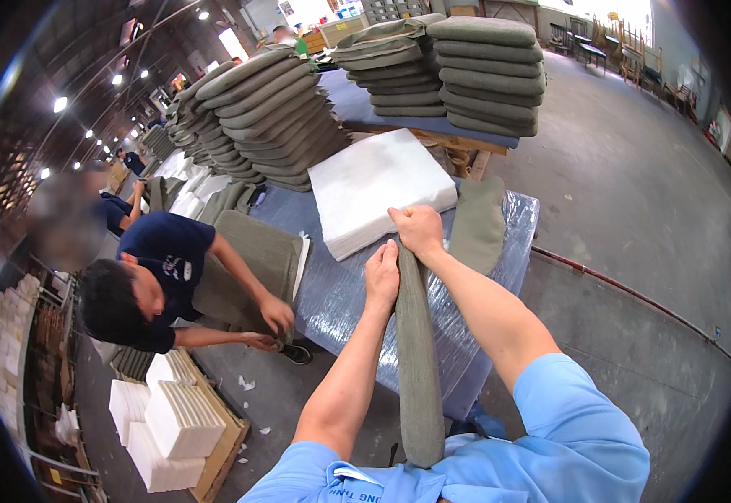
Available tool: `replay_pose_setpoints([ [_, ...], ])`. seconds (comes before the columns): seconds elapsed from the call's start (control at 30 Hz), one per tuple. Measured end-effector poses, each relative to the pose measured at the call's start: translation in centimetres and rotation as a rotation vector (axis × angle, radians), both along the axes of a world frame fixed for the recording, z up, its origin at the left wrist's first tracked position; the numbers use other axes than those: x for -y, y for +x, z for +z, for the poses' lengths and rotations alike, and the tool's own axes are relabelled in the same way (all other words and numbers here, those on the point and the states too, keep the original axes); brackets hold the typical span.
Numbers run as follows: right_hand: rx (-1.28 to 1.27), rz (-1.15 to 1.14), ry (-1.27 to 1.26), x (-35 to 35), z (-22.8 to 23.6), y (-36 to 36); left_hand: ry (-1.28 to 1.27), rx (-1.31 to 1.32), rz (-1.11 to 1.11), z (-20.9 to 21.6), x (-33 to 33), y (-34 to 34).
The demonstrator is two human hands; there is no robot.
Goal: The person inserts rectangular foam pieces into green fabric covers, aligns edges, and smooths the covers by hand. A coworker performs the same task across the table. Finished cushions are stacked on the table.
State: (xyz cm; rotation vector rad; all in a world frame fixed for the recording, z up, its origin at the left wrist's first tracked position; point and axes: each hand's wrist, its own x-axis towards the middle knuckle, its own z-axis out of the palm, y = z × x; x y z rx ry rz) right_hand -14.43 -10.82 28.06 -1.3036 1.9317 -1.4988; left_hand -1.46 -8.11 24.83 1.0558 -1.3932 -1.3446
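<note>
A grey-green cushion (418,360) stands edge-on in front of me, its near end against my chest. My left hand (382,275) is closed on the left side of its far end. At the top of that end, my right hand (418,230) is closed in a fist on the cushion's edge. Just beyond both hands lies a stack of white padding sheets (378,189) on the plastic-wrapped table (340,293). A flat piece of grey-green fabric (478,222) lies to the right of the padding.
A co-worker (168,268) leans in at the left, handling a grey-green cushion (252,260). Tall cushion piles (269,113) stand at the table's far side, with more piles (487,75) behind. White foam blocks (172,419) sit on a pallet at lower left. A red pipe (617,281) crosses the floor at right.
</note>
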Motion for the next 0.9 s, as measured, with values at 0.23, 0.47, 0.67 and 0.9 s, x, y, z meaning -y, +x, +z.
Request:
replay_pose_setpoints([
  [0.23,-0.116,-0.015,0.014,1.3,-0.9,0.6,-0.129,0.05,0.071,0.1,-0.8,-0.4],
  [0.47,0.31,0.254,0.04,-0.3,-2.1,-2.7,0.113,-0.263,-0.192,0.1,-2.3,1.0],
  [0.67,0.727,0.552,-0.02,-3.6,-3.0,-2.5,-0.308,0.246,0.12,0.0,1.2,2.9],
  [0.9,0.962,0.51,-0.051,-5.3,-3.5,-1.7,-0.127,-0.075,-0.002,1.0,3.6,-1.3],
])
